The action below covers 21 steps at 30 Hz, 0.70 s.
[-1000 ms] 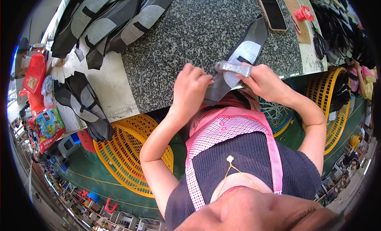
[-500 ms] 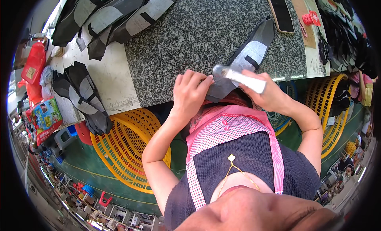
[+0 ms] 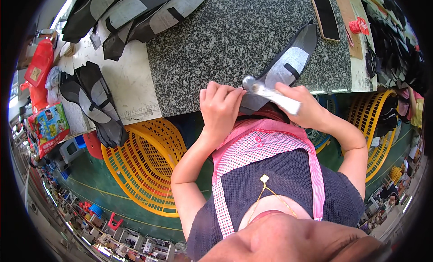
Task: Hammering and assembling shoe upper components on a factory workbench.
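Observation:
A black shoe-upper piece (image 3: 288, 66), with a pale grey patch and a short black strap, lies slantwise on the speckled stone slab. Bent over its near end is my left hand (image 3: 220, 108), fingers pinched together at the edge of the material; what lies between the fingertips is hidden. My right hand (image 3: 301, 102) is wrapped round the white handle of a hammer (image 3: 278, 98). The hammer's rounded metal head is over the near end of the piece, close beside my left fingertips. Whether the head touches the material I cannot tell.
More shoe-upper pieces (image 3: 149, 21) lie overlapped at the far left, and another bundle (image 3: 97, 102) rests on the table's left end. A phone (image 3: 325, 16) and a small red item (image 3: 359, 26) sit at the right. Yellow baskets (image 3: 144, 172) stand below the table edge.
The slab and the things on it appear shifted slightly right and up in view. My hands stay at the near end of the piece, the hammer still in my right hand.

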{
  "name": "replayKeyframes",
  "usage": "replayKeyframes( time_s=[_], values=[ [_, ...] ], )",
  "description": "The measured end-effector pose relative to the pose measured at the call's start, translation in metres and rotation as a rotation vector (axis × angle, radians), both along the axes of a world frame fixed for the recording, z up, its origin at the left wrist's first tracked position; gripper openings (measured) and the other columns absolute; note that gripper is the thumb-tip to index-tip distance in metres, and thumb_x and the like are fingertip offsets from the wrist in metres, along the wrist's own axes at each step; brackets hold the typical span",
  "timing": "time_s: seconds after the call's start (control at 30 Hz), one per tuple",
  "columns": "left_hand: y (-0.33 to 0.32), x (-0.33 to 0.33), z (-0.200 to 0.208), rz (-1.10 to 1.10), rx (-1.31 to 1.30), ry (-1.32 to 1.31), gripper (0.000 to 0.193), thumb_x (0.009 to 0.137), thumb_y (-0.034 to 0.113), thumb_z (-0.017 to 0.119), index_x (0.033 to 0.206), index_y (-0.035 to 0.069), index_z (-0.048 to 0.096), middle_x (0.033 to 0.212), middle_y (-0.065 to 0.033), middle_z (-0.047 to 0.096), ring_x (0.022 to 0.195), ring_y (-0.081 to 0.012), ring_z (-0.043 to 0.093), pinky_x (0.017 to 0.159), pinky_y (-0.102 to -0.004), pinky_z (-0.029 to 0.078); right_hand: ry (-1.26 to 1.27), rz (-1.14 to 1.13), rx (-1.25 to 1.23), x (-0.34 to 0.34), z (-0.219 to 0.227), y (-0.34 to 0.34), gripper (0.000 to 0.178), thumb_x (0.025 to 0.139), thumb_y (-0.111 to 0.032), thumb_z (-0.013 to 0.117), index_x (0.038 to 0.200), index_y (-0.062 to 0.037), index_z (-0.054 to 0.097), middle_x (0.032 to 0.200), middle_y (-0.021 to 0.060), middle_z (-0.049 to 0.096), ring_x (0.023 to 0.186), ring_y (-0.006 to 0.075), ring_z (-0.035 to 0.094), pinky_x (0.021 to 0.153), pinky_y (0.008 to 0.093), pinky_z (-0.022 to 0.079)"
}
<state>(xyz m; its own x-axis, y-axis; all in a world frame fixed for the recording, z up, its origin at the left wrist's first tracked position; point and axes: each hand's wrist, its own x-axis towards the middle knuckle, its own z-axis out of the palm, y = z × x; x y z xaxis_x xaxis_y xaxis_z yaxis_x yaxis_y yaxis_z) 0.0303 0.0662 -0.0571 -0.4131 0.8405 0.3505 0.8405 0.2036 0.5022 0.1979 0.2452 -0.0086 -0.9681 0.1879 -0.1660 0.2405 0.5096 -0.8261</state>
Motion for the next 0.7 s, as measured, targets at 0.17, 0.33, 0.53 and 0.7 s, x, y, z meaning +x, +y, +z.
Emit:
replayKeyframes(
  time_s=[0.17,0.33,0.53,0.7],
  values=[
    [-0.001,0.008,-0.004,-0.125,-0.034,0.274,0.015,0.084,0.013,0.068,0.094,0.002,0.067,0.084,-0.0052,0.058,0.083,-0.0219,0.054,0.069,-0.0350,0.041,0.041,-0.072,0.049,-0.008,-0.004,0.010,0.017,0.088,-0.005,0.056,0.103,0.0008,0.051,0.075,0.0258,0.063,0.076,0.0469,0.064,0.064,0.0544,0.049],
    [-0.002,0.010,-0.006,-0.145,-0.080,0.357,0.016,0.083,0.012,0.068,0.094,0.000,0.067,0.083,-0.0048,0.057,0.084,-0.0210,0.053,0.068,-0.0332,0.041,-0.146,0.084,0.181,-0.015,-0.006,0.005,0.014,0.088,-0.004,0.056,0.100,0.0008,0.052,0.074,0.0263,0.062,0.077,0.0466,0.064,0.065,0.0542,0.049],
    [-0.006,0.007,-0.006,-0.174,-0.047,0.324,0.022,0.080,0.012,0.069,0.098,-0.001,0.068,0.089,-0.0062,0.060,0.085,-0.0209,0.056,0.070,-0.0334,0.043,-0.115,0.064,0.165,-0.018,0.002,0.005,0.017,0.093,-0.015,0.058,0.099,0.0000,0.053,0.073,0.0250,0.063,0.075,0.0462,0.064,0.066,0.0555,0.050],
    [0.001,0.031,-0.018,-0.267,0.027,0.252,0.037,0.087,0.023,0.069,0.114,-0.002,0.067,0.116,-0.0117,0.066,0.112,-0.0243,0.063,0.092,-0.0348,0.052,-0.103,0.054,0.132,-0.026,-0.006,0.019,0.015,0.094,-0.015,0.058,0.099,-0.0008,0.053,0.073,0.0245,0.063,0.075,0.0455,0.064,0.063,0.0539,0.049]
  ],
)
